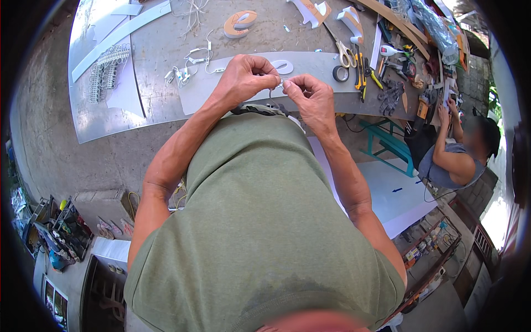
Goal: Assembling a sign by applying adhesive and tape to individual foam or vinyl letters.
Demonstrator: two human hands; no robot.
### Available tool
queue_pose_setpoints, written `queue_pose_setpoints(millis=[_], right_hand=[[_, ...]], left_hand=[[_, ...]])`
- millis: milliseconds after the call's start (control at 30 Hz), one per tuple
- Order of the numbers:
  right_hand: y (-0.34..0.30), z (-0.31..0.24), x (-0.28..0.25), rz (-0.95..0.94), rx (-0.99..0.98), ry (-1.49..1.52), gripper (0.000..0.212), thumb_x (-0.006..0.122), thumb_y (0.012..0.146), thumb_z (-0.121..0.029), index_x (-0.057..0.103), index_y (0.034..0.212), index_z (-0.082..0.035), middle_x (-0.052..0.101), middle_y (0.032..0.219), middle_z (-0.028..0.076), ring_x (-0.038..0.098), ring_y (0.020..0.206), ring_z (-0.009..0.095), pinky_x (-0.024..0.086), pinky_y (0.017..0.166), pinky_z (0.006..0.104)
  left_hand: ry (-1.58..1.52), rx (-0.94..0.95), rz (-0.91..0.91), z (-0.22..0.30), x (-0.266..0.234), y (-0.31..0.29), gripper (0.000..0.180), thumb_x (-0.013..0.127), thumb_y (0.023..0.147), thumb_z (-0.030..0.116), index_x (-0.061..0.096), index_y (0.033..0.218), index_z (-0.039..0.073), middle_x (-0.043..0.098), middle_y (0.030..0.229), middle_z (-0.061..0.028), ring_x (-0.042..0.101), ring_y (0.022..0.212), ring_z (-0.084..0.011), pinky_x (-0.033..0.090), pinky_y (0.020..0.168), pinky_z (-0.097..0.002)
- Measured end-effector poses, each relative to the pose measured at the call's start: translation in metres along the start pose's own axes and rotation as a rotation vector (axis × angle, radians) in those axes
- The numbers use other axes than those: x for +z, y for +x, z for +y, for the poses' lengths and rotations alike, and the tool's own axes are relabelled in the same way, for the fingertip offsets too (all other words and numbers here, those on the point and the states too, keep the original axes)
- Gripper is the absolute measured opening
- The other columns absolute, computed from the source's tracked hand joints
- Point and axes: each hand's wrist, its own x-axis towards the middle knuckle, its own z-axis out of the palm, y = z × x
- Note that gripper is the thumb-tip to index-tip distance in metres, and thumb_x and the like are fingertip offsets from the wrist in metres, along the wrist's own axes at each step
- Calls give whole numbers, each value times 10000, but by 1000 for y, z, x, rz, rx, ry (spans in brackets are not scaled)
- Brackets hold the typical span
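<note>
Both hands meet over the front edge of the worktable, fingertips almost touching. My left hand [247, 78] is closed in a pinch on a thin wire [271, 95], part of which hangs below the fingers. My right hand [311, 97] pinches at the same spot, where a small pale bit shows between the fingertips; its exact form is too small to tell. Just beyond them lies a white ring-shaped piece [284, 67] on a pale sheet [221, 63]. To the left, a string of small white light modules [193, 60] trails across the table.
Scissors [345, 54], black tape [341, 73], a yellow-black cutter [358, 69] and a grey glove [391, 97] lie at right. Cut-out letter pieces [240, 24] sit at the back. More coiled light modules [109, 69] are left. A co-worker [453, 155] is at the right, beside a teal stool [387, 141].
</note>
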Motion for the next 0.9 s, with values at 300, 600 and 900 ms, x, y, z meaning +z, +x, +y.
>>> queue_pose_setpoints(millis=[300, 600, 900], right_hand=[[-1, -6, -13, 120, -198, -160, 169, 737, 880, -106, 740, 1042, -58, 687, 840, 21, 587, 668, 72, 461, 551, 245], [12, -3, -21, -66, -727, -358, 334, 783, 774, -1, 744, 1065, -160, 664, 976, 9, 596, 888, 172, 517, 683, 310], [20, 4, -23, -1, -977, -478, 299, 797, 701, -12, 706, 981, -60, 650, 912, 29, 606, 804, 212, 522, 704, 345]], left_hand=[[-83, -21, -1, 2, -2, -2, 166, 735, 826, 155, 732, 882, 0, 695, 761, -37, 606, 698, -74, 432, 600, -230], [-234, -108, -106, 5, -2, -4, 118, 734, 811, 133, 734, 864, 27, 680, 734, -18, 508, 603, -30, 350, 523, -202], [-302, -165, -148, 5, -1, -2, 89, 751, 792, 113, 737, 838, 38, 657, 695, -9, 435, 559, -27, 302, 494, -212]])
